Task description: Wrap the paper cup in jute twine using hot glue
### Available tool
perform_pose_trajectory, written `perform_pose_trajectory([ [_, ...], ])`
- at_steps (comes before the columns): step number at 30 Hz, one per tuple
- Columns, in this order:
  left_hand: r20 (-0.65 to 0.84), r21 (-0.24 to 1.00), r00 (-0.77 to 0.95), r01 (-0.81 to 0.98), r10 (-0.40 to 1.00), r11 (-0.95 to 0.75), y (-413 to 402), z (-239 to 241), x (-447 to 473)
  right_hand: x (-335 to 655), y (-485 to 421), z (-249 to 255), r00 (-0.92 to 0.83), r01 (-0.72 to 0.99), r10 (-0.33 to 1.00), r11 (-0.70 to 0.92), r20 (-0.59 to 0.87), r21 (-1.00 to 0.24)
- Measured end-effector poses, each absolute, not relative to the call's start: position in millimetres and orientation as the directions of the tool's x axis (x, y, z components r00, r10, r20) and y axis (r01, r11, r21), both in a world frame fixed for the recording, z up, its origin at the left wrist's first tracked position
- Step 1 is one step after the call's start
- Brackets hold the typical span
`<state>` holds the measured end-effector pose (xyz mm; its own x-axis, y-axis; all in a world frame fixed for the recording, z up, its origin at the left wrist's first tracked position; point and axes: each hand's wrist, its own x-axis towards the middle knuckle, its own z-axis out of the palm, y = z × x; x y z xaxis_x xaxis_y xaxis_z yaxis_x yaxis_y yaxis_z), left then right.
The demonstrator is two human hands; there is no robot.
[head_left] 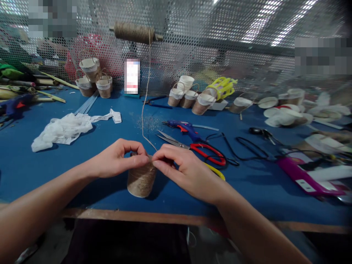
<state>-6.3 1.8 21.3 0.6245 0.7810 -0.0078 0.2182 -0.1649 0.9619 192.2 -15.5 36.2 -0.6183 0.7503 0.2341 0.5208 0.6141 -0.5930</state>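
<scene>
A small cup wrapped in brown twine (141, 179) is at the front of the blue table, its upper edge mostly behind my fingers. My left hand (118, 159) is closed at the top of this cup, thumb on the near side and fingers curled over the rim. Just to the right, my right hand (184, 168) pinches a strand of twine (145, 93) close against the cup. That strand hangs down from a twine spool (134, 32) mounted on the perforated metal panel. Red-handled scissors (192, 146) lie beyond my right hand.
A blue glue gun (183, 127) lies behind the scissors. White cloth (64, 130) is at the left. Small twine buckets (89, 69) stand at the back left, others (189, 98) back right. A purple glue gun box-like item (305, 176) and black cords occupy the right.
</scene>
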Motion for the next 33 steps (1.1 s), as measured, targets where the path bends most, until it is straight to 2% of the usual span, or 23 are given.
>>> perform_pose_trajectory([
  [7,0.032,0.947,0.635,0.228,0.771,-0.226,-1.5,20.9,-1.9,190.7,-15.0,35.5,-0.614,0.531,0.753,0.616,0.236,-0.582],
  [15,-0.037,0.962,0.583,0.240,0.812,-0.128,3.4,20.4,-7.2,192.2,-15.7,36.7,-0.610,0.521,0.756,0.607,0.236,-0.600],
  [20,-0.098,0.942,0.601,0.314,0.793,-0.121,2.4,23.5,-3.7,192.0,-15.9,36.6,-0.606,0.524,0.756,0.613,0.247,-0.592],
  [24,-0.114,0.951,0.604,0.297,0.789,-0.090,1.7,22.0,-2.5,192.4,-16.1,36.5,-0.610,0.519,0.756,0.608,0.238,-0.601],
  [30,0.006,0.966,0.563,0.211,0.827,-0.151,11.5,14.2,-11.2,194.3,-15.3,37.9,-0.598,0.520,0.767,0.593,0.233,-0.615],
  [33,0.017,0.958,0.606,0.218,0.795,-0.187,14.3,13.7,-13.0,193.9,-15.2,37.9,-0.599,0.517,0.765,0.596,0.238,-0.614],
])
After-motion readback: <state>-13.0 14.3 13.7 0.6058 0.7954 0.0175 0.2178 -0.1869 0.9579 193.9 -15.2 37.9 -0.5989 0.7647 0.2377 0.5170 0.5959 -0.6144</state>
